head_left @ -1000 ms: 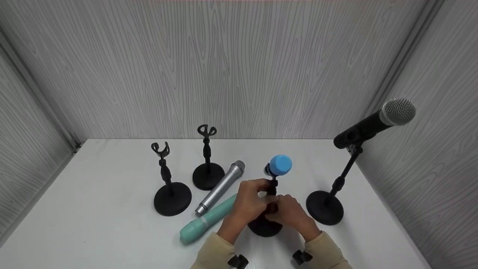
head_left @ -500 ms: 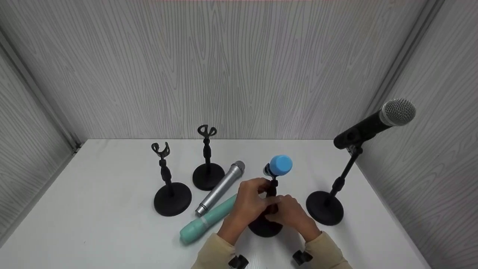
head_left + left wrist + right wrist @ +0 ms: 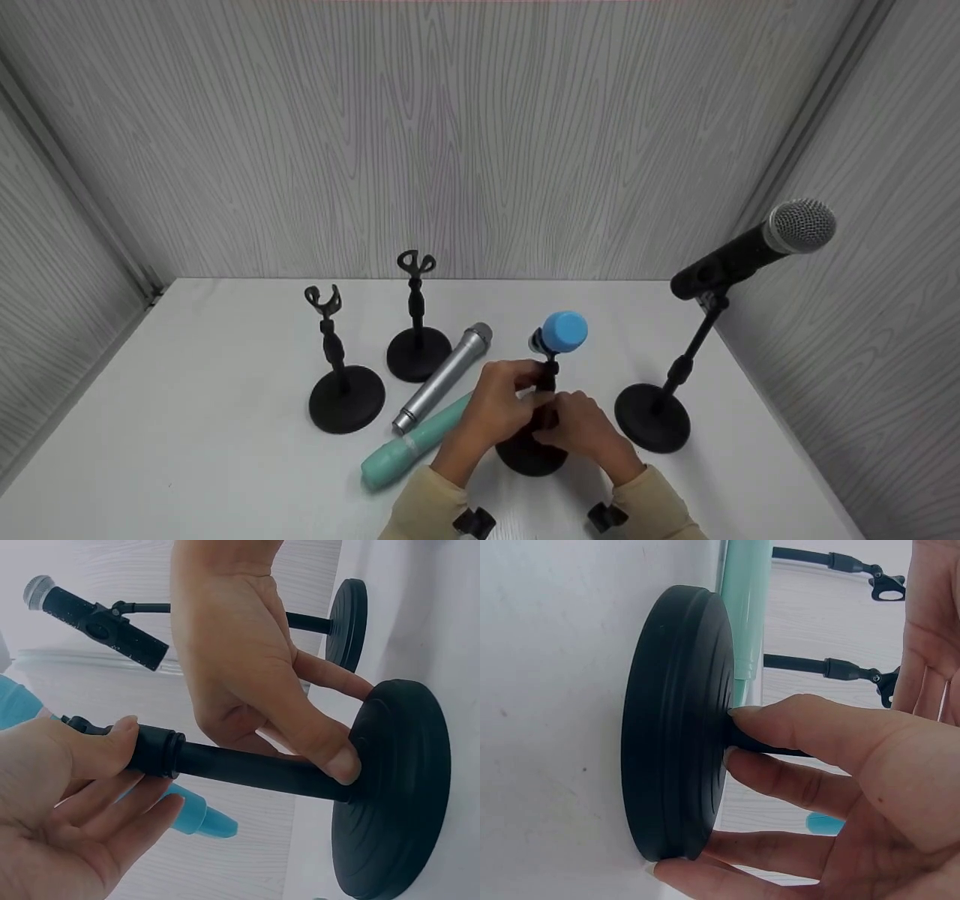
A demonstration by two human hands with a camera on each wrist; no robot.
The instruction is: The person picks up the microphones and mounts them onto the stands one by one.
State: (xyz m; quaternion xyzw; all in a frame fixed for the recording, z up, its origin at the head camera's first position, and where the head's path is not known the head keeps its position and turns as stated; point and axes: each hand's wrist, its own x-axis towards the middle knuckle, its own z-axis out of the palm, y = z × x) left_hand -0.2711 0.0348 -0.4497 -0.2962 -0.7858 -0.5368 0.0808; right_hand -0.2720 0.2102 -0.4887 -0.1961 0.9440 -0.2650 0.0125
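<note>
Head view, lower centre: the microphone stand [image 3: 531, 459] is pinched by the left hand [image 3: 501, 405] above and right hand [image 3: 585, 426] below; by uneven twisting, its blue-headed microphone [image 3: 565, 331] could be tipped.

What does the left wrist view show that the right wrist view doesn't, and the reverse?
Only left wrist: the black microphone in its stand. Only right wrist: two empty stands and a length of green microphone. Both: the left hand, right hand and held stand; the right wrist view's small blue piece is probably the blue microphone, clearer in the left.
</note>
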